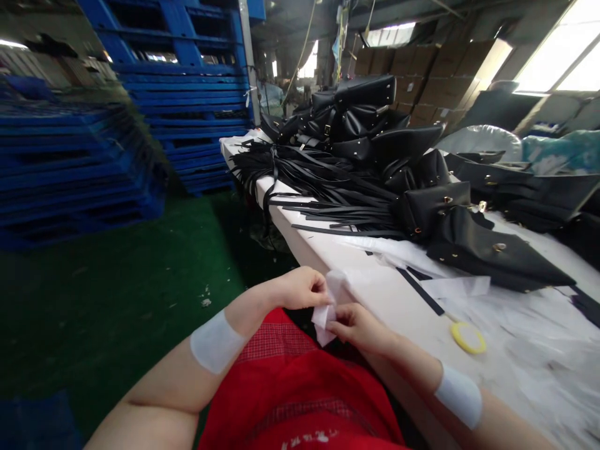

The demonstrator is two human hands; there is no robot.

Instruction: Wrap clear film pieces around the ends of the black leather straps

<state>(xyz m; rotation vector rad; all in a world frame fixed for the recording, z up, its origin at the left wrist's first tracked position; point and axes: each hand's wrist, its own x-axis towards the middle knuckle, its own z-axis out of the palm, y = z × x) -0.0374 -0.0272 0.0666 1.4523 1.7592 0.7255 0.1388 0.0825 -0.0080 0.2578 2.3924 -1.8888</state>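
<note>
Pinching a white scrap (327,309) from both sides, just off the table (323,253) edge, above a red apron (290,387). Left hand (302,289): fingertips pressed together on its top. Right hand (360,326): fingers curled, gripping the lower part, probably between thumb and forefinger. Beyond, on the table: black straps (328,187), bags (370,112), a yellow ring (467,337).

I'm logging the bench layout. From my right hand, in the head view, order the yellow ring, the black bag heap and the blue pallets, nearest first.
1. Yellow ring: on the table, just right of the right hand.
2. Black bag heap: far along the table.
3. Blue pallets: beyond the table's end, on the left.
</note>
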